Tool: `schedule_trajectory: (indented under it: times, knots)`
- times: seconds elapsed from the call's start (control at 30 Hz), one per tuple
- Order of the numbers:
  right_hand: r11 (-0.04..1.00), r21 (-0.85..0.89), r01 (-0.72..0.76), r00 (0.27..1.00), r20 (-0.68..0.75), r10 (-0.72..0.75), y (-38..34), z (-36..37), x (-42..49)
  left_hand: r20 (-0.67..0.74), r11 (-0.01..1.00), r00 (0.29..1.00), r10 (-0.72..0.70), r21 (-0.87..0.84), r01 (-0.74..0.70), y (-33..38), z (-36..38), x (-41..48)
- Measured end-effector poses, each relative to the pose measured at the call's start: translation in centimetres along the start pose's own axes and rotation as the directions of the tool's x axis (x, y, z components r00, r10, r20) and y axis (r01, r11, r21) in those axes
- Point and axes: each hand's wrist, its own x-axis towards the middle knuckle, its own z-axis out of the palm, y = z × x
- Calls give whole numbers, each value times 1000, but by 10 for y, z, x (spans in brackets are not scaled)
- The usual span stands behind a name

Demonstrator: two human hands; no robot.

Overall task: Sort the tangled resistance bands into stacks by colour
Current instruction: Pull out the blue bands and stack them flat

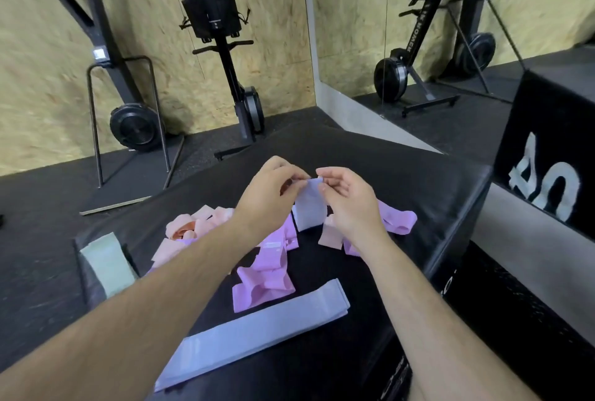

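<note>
While the left hand (273, 189) and right hand (349, 199) pinch the top edge of a pale blue band (309, 210) above the padded box's (412, 175) middle, purple bands (264, 283) and pink bands (193, 226) lie tangled beneath. A flat blue band (257, 329) lies by the near edge. The white writing (544, 181) on the neighbouring box is unreadable.

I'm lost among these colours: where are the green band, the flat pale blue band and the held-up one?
green band (108, 263): head view, middle of its face.
flat pale blue band (257, 329): head view, middle of the strip.
held band (309, 210): head view, its hanging part.
</note>
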Motion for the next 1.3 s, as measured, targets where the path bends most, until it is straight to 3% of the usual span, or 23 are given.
schedule_trajectory:
  times: [0.37,0.63,0.93,1.13,1.3]
  knots:
    - [951,-75,299,954,45,-296,-168,-2,0,-300,993,947,111,11,-113,91,-131,9]
    - [927,-209,312,932,258,-255,-238,6,-57,-375,991,920,113,-18,-130,136,-198,-39]
    - [958,-145,248,903,392,-175,-222,33,-119,-389,997,921,4,-71,-35,151,-224,-122]
    - [959,-182,217,862,497,-101,-192,41,-143,-157,976,980,-124,-199,91,121,-211,-162]
    - [939,-290,185,799,601,28,-141,45,-147,-94,944,963,-251,-242,223,74,-163,-192]
